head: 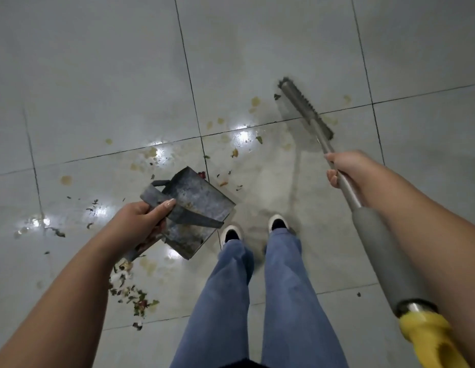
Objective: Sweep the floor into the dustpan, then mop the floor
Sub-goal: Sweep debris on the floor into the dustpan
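Both hands grip: our left hand (pixel 137 224) grasps the dustpan (pixel 190 208), our right hand (pixel 346 170) the broom (pixel 305 110). Tilting the dustpan risks respilling debris (pixel 133 296).

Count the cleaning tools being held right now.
2. The metal dustpan is gripped by the left hand, lifted over the littered tile floor. The broom is held by the right hand on its handle, head out ahead.

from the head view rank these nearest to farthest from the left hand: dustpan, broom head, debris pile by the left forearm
1. dustpan: gripped in the left hand.
2. debris pile: on the floor just below that hand.
3. broom head: far across, upper right, beyond the right hand.
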### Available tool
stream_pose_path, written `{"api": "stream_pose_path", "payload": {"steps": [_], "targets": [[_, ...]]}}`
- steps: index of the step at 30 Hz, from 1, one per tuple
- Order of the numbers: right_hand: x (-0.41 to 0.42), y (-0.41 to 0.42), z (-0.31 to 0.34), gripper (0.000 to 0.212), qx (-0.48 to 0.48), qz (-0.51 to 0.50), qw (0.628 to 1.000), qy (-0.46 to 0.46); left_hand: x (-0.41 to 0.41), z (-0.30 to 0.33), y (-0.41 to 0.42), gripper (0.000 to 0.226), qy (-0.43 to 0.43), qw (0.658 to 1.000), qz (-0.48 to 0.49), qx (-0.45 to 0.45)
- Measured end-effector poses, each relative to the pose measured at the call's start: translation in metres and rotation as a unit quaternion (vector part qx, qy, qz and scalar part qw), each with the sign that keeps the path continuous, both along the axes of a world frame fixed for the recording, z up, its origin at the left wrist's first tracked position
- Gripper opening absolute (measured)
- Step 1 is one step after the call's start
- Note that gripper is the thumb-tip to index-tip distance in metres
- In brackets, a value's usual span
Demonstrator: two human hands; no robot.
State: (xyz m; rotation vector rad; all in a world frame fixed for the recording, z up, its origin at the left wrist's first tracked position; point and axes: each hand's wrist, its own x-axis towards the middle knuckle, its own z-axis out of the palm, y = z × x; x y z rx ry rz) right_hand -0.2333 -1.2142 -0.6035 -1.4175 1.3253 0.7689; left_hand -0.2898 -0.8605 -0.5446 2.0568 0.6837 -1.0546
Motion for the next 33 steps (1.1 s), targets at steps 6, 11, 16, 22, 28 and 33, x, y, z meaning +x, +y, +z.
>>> {"api": "stream_pose_path", "payload": {"steps": [6, 11, 16, 22, 28, 33], "targets": [[0.053, -0.003, -0.039, 0.031, -0.08, 0.073, 0.994, -0.009, 0.006, -0.01, -0.026, 0.048, 0.018, 1.0, 0.015, -0.008], [0.075, -0.008, -0.064, 0.034, -0.058, 0.131, 0.99, 0.018, -0.013, -0.012, -0.04, 0.057, 0.052, 0.998, 0.011, -0.02], [0.028, 0.015, -0.063, 0.014, 0.014, 0.175, 0.982, 0.075, -0.042, -0.017, -0.039, 0.051, 0.061, 0.997, 0.013, 0.036], [-0.034, 0.046, -0.042, 0.038, 0.077, 0.287, 0.944, 0.141, -0.072, -0.016, -0.025, 0.048, 0.086, 0.994, 0.025, 0.054], [-0.03, 0.038, 0.0, 0.033, 0.047, 0.327, 0.94, 0.088, -0.112, -0.007, 0.0, 0.049, 0.078, 0.991, 0.081, 0.074], [0.012, 0.058, -0.003, 0.031, -0.004, 0.32, 0.947, 0.04, -0.132, -0.015, 0.012, 0.054, 0.065, 0.988, 0.106, 0.087]]}}
